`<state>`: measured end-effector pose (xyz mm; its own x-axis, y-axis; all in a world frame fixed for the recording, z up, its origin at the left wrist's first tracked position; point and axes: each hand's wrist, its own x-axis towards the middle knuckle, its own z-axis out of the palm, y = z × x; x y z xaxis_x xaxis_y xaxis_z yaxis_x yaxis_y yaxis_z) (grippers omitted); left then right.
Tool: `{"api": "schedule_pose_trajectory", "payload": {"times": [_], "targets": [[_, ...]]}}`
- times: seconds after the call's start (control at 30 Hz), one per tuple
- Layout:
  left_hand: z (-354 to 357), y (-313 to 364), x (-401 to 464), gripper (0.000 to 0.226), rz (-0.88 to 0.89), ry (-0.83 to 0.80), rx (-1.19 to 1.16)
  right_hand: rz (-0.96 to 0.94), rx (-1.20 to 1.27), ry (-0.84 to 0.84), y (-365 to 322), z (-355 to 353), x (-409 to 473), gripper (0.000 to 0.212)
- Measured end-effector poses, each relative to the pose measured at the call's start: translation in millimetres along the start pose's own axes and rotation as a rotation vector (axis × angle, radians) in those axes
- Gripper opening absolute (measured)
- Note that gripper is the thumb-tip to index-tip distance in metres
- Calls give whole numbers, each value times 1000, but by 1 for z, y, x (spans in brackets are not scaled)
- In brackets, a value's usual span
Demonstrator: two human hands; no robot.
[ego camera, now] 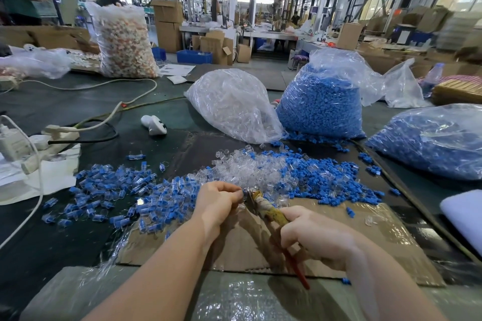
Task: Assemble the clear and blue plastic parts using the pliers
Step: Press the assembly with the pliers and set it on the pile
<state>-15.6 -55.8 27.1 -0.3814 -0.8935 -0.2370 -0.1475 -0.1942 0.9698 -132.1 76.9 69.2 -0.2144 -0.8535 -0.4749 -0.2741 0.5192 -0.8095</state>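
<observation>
Part in hand: a small clear-and-blue plastic piece [243, 192] is pinched at the fingertips of the left hand [217, 199] and presented to the nose of the pliers; its exact form is too small to be made out.
Tool: the worn pliers with yellowed, tape-wrapped handles and one red handle tip [263, 206] are gripped round the handles by the right hand [311, 236]; whether the nose is fully closed on the part cannot be told.
Fingers: those of the left hand are curled in a narrow pinch on the part; those of the right are wrapped about the handles.
Handling, judged: the parts appear very light, rigid and smooth, so slipping or springing away under a squeeze is to be expected; the thin clear shell is likely to crack if overpressed. A hold on the sides, close to the joint, is advised.
Loose stock: a heap of loose clear plastic shells [242, 169] and a scatter of small blue plastic plugs [331, 181] lie just beyond the hands on the flattened brown cardboard sheet [347, 237] over the dark tabletop [65, 107].
Finished pieces: a spread of assembled blue-in-clear pieces [109, 190] lies to the left.
Reserve: a clear bag of clear shells [232, 104] and a clear bag of blue plugs [323, 104] stand behind.
</observation>
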Motion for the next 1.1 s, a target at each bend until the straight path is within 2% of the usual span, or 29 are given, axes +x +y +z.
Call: {"api": "schedule_pose_trajectory", "payload": {"times": [0.23,0.4,0.5,0.6,0.67,0.73,0.8,0.93,1.03,1.1], "targets": [[4,-1,-6,7,8,14,-52,-32,-153,65,-4,7,-3,18],[8,1,-9,6,37,20,-58,-64,-145,115,-1,10,-4,19],[8,-1,-9,7,64,50,-27,-69,-47,134,3,10,-4,20],[0,-4,-6,7,201,147,143,-72,-40,244,13,8,3,44],[-10,-8,-4,11,333,239,366,-76,-196,445,22,3,10,53],[-24,-13,1,18,436,336,557,-43,-413,636,32,-4,14,57],[-38,-18,6,23,482,410,686,4,-553,734,41,-12,16,51],[-52,-20,14,27,483,446,779,105,-743,811,57,-21,21,68],[-50,-20,14,31,497,476,886,144,-837,831,65,-22,25,71],[-43,-20,10,33,568,453,860,167,-873,819,67,-22,26,71]]}}
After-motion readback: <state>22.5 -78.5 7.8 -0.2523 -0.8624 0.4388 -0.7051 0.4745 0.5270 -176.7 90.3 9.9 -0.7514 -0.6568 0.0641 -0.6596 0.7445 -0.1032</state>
